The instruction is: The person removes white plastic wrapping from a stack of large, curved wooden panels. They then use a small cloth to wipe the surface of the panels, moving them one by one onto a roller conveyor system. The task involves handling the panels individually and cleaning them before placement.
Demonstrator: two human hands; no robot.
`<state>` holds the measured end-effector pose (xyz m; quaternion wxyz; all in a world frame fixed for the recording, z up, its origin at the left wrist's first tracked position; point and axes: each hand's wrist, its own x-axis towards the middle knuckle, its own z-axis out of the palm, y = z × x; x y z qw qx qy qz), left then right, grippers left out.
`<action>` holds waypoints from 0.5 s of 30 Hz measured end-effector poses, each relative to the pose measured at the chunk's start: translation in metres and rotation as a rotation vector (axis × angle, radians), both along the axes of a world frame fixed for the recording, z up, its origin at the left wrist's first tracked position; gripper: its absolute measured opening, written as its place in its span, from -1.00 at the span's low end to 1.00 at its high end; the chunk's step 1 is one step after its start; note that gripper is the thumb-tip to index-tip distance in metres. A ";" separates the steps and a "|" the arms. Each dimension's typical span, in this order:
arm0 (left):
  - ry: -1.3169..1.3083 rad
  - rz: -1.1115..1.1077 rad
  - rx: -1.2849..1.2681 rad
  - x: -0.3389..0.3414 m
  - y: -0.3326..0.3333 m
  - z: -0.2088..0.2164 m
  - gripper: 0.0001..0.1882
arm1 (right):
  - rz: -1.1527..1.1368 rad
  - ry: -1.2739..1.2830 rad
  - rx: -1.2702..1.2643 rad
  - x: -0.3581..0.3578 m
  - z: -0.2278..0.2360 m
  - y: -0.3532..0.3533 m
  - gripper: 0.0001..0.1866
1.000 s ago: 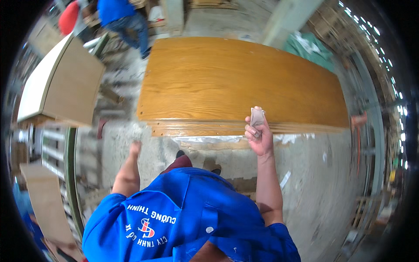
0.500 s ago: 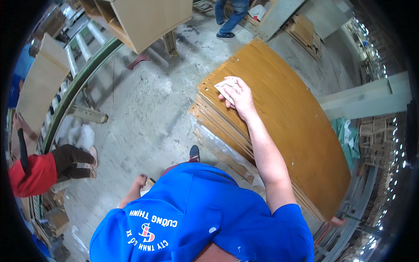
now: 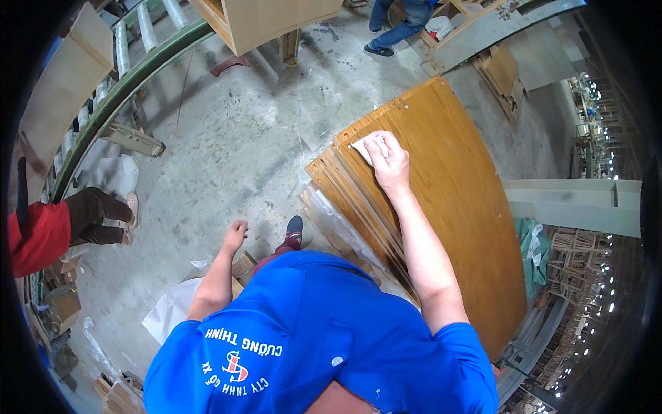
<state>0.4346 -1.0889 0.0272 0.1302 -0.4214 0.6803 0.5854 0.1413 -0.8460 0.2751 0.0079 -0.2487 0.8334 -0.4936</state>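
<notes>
My right hand (image 3: 391, 164) is closed on a folded off-white piece (image 3: 367, 150), thin like paper or cloth; its exact kind cannot be made out. It touches the top of a brown varnished wooden panel (image 3: 441, 200) near the left corner, beside small holes along the end. More panels (image 3: 345, 196) lie stacked beneath, their edges stepping out to the left. Off to the left, over the concrete floor, my left hand (image 3: 236, 235) hangs with loosely bent fingers and nothing visible in it.
A green-framed roller conveyor (image 3: 124, 110) curves along the left, with a pale wooden cabinet (image 3: 269, 24) at its far end. A person in red (image 3: 41, 234) stands at left; another in jeans (image 3: 400, 24) is far ahead. A grey beam (image 3: 579, 200) lies right of the stack.
The view has shifted, and my right hand has turned over, knuckles up, pressing the folded piece down on the panel. My left hand has swung forward, away from my body.
</notes>
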 end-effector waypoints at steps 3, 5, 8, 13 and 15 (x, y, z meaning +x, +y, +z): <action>-0.306 -0.077 -0.073 0.043 -0.004 0.005 -0.66 | 0.011 -0.015 0.032 0.002 0.001 0.004 -0.80; -0.351 -0.178 -0.159 0.059 -0.004 0.011 -0.66 | 0.029 -0.013 0.042 0.000 0.001 0.006 -0.82; -0.427 -0.130 -0.074 0.070 0.002 0.017 -0.67 | 0.038 0.017 0.043 0.000 -0.003 0.007 -0.82; -0.305 -0.137 -0.036 0.043 0.005 0.009 -0.67 | 0.050 0.027 0.036 -0.003 -0.002 0.005 -0.84; -0.209 -0.102 0.005 0.021 0.010 0.003 -0.67 | 0.023 0.040 0.004 -0.006 -0.004 0.004 -0.81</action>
